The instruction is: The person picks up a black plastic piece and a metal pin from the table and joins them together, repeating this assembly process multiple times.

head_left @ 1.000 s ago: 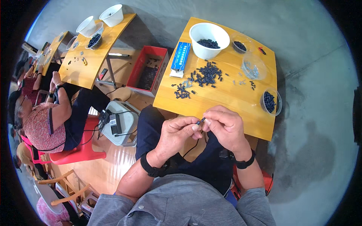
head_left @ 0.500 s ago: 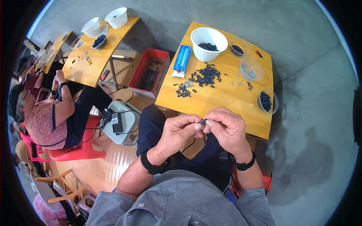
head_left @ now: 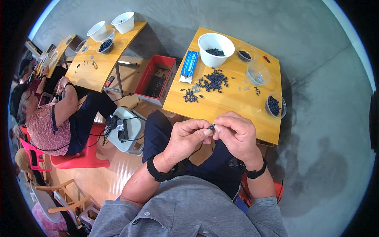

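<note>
My left hand (head_left: 188, 138) and my right hand (head_left: 237, 136) meet over my lap, just off the near edge of the wooden table (head_left: 241, 108). Thumbs and fingertips of both pinch one small black part (head_left: 212, 127); the fingers cover most of it, so its exact kind does not show. Beyond the hands, a heap of small black parts (head_left: 215, 81) lies loose on the tabletop. At its left side sits a smaller pile of black pieces (head_left: 191, 96) mixed with some clear or grey bits.
A white tub (head_left: 215, 41), a blue box (head_left: 190, 65) and clear bowls, one of black parts (head_left: 274, 106) and one of silvery bits (head_left: 257, 75), stand on the table. A red carton (head_left: 162, 61) sits on the floor. To the left, a person sits at another table.
The view has shifted slightly, so the table sits a little lower. Both hands keep their pinch on the small black part. The seated person's forearm on the left has moved a little.
</note>
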The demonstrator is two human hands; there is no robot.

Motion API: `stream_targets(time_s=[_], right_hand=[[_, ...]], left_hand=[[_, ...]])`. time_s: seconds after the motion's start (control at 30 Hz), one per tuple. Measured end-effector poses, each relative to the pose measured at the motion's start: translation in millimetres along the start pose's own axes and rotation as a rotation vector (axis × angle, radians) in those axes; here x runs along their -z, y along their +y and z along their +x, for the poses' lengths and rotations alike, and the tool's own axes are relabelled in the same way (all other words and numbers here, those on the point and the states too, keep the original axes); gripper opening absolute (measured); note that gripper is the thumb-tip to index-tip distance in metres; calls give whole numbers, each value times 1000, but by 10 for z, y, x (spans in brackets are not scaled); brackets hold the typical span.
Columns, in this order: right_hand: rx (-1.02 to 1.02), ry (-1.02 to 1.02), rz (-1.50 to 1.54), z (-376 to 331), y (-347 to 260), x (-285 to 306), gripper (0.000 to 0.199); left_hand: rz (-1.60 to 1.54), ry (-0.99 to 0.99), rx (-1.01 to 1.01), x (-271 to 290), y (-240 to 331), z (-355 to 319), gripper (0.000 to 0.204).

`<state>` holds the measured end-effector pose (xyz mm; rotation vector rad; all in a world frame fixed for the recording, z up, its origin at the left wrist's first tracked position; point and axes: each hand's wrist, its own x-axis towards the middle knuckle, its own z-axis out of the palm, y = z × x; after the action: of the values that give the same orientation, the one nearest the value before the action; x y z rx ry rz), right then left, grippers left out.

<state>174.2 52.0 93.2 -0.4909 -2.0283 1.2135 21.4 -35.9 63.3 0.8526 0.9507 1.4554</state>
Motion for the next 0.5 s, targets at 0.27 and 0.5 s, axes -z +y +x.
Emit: stream_targets(time_s=[0.27, 0.5], right_hand=[[-117, 28, 68, -7, -81, 5, 10], [-318, -83, -27, 97, -195, 45, 7]], left_hand=[[48, -1, -16, -13, 7, -42, 12], [107, 59, -34, -28, -12, -76, 11]])
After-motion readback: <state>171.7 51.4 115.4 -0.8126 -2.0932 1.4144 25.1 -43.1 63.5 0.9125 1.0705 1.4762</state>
